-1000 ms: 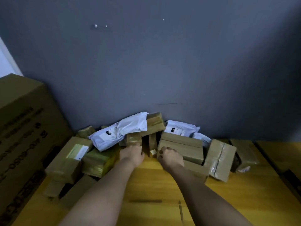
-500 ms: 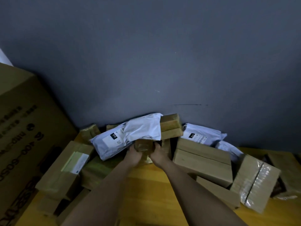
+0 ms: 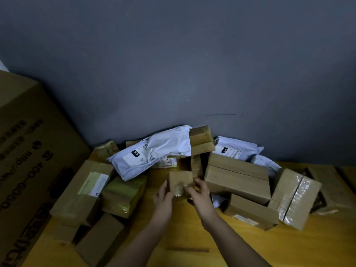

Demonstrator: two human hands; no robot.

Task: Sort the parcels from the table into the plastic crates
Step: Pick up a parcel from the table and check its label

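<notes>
A small brown taped parcel [image 3: 180, 181] is held between both hands just above the yellow wooden table [image 3: 192, 234]. My left hand [image 3: 163, 199] grips its left side and my right hand [image 3: 200, 197] grips its right side with the thumb on the front. Behind it lies a heap of parcels against the grey wall: a white poly mailer [image 3: 152, 151] on top, a tilted brown box [image 3: 202, 139], a long cardboard box [image 3: 237, 176] and a second white mailer [image 3: 237, 149]. No plastic crate is in view.
A very large printed carton [image 3: 32, 160] fills the left side. Flat parcels [image 3: 82, 187] and a shiny wrapped one [image 3: 123, 195] lie left of my hands. A tape-wrapped box [image 3: 294, 197] and a low carton [image 3: 250, 211] sit at the right.
Both hands reached into the heap, took the small brown parcel from under the white mailer and drew it back toward me onto the open table.
</notes>
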